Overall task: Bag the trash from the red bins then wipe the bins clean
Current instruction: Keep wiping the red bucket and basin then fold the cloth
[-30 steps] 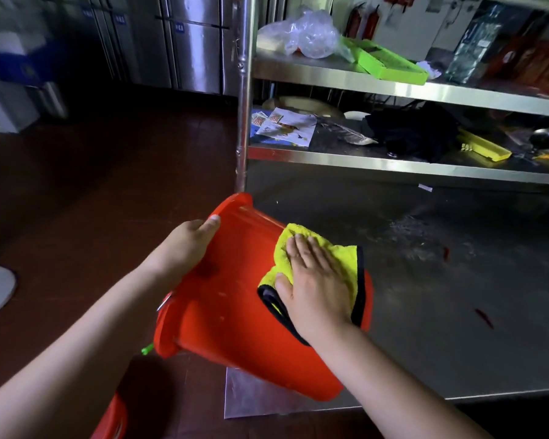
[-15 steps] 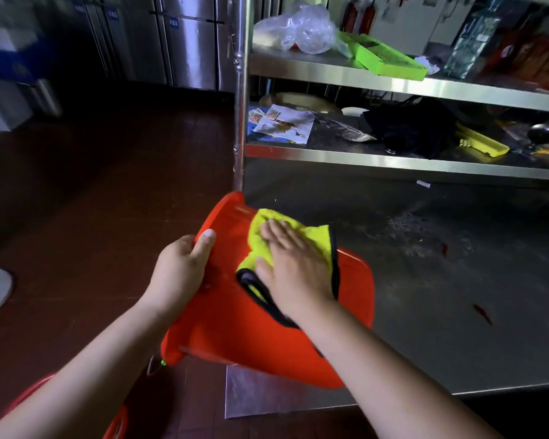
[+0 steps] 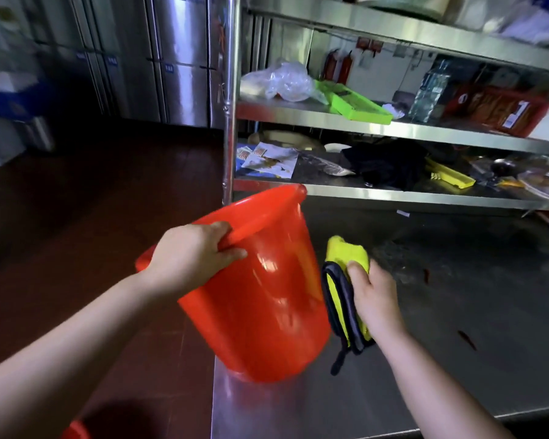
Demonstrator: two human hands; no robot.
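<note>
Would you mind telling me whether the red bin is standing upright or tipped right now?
Tipped. The red bin leans with its rim toward the shelves, its base at the steel table edge, while the left hand grips the rim.

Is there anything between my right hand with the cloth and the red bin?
Nothing visible. The right hand presses the yellow cloth against the red plastic bin's outer wall, while the left hand grips its rim.

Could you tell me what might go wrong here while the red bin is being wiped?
The red bin is tilted at the corner of the steel table, gripped at its rim by the left hand alone; it could slip to the floor. The yellow cloth in the right hand trails a loose strap that might snag.
</note>
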